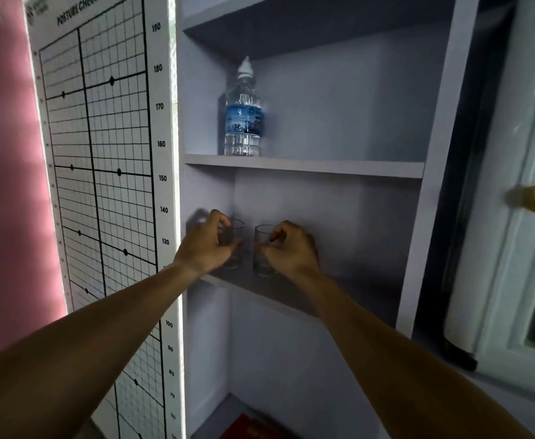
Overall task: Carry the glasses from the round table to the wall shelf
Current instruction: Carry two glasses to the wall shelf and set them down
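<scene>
Both hands reach into the middle compartment of the wall shelf (304, 167), each at its own clear tumbler. On the left, the left hand (207, 245) curls around the left glass (236, 245), thumb toward the front and fingers bent over the near side; it hides most of the glass, and only the rim's right part and the right wall show past the knuckles. The fingers lie against the glass, so the hand looks closed on it. The right hand (291, 248) sits at the right glass (263, 250), thumb and forefinger pinched toward its right wall at about mid-height, the other fingers tucked behind. The frame is too dim to tell whether that grip is firm or merely touching.

Both glasses stand upright on the lower shelf board (260, 291), long axes vertical, open mouths up, bases on the board. They stand side by side near the compartment's left wall, a narrow gap between them, well forward of the back panel. Each glass lies inward of its hand, so the two hands flank the pair.

One board higher, a water bottle (243, 115) with a blue label stands upright at the left. A posture-check grid chart (101, 153) hangs just left of the shelf unit.
</scene>
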Tool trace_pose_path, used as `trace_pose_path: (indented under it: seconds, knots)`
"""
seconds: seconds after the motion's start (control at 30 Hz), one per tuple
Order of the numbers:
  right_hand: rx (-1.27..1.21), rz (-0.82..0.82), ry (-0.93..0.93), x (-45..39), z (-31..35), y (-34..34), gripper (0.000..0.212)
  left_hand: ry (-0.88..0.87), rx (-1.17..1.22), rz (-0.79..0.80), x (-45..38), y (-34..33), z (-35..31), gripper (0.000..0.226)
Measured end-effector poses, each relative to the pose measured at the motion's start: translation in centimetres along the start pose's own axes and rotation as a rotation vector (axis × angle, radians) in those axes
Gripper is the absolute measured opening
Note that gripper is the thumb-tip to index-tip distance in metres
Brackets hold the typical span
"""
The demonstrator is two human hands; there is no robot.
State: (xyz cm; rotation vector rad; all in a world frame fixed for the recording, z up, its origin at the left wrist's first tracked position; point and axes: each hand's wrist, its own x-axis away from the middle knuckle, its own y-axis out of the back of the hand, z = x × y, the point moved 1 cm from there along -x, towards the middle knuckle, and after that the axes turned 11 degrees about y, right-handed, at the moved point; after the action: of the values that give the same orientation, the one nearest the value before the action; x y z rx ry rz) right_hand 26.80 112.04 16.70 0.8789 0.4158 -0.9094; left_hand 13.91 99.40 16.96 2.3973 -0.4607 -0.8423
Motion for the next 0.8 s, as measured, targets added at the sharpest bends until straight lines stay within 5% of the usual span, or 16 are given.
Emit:
trace_pose_path:
  seconds: [0.13,0.47,0.8]
  knots:
    - [-0.026,-0.033,-0.007,-0.8,-0.1,-1.0,0.054,-0.005,0.000,-0.032,-1.2,-0.5,0.5,0.047]
    - [-0.073,-0.056,-0.114,-1.6,0.8,-2.1,0.070,-0.071,-0.142,-0.176,-2.1,0.0,1.5,0.047]
    - [0.118,0.018,-0.076,-1.9,0.9,-3.5,0.008,-0.176,-0.173,-0.128,-3.0,-1.2,2.9,0.025]
